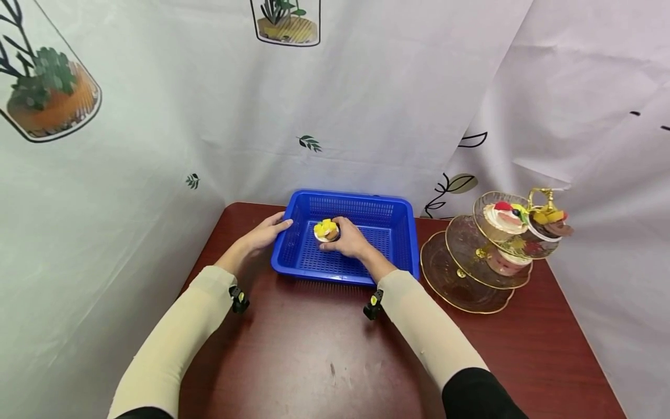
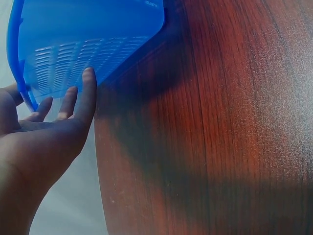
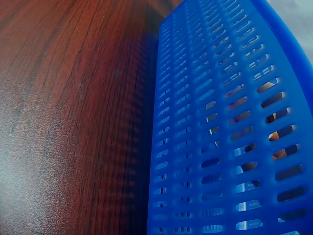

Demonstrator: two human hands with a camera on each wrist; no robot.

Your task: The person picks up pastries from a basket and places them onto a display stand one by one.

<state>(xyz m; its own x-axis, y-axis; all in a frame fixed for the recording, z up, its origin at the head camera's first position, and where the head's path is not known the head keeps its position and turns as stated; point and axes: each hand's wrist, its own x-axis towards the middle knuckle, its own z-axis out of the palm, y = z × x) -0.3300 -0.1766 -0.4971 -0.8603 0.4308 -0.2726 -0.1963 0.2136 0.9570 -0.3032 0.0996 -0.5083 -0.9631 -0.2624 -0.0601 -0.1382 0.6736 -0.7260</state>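
Observation:
A blue plastic basket (image 1: 345, 277) with slotted walls lies on the table. My left hand (image 1: 266, 233) holds its left rim, thumb over the top edge. In the left wrist view, the fingers of my left hand (image 2: 54, 117) reach along the outside of the basket wall (image 2: 93, 49). Inside the basket, my right hand (image 1: 349, 238) grips a small cupcake (image 1: 325, 228) topped with yellow fruit pieces, from its right side. The basket's near wall (image 3: 195, 122) hides most of that hand in the right wrist view; only glimpses show through the slots.
On the right stands a three-tier glass stand (image 1: 450, 273) with gold rims. Its top tier bears a cream cupcake (image 1: 502, 224) and a chocolate one (image 1: 546, 224); a pink cupcake (image 1: 506, 262) sits on the middle tier. A patterned white cloth (image 1: 366, 116) hangs behind the table (image 1: 314, 349).

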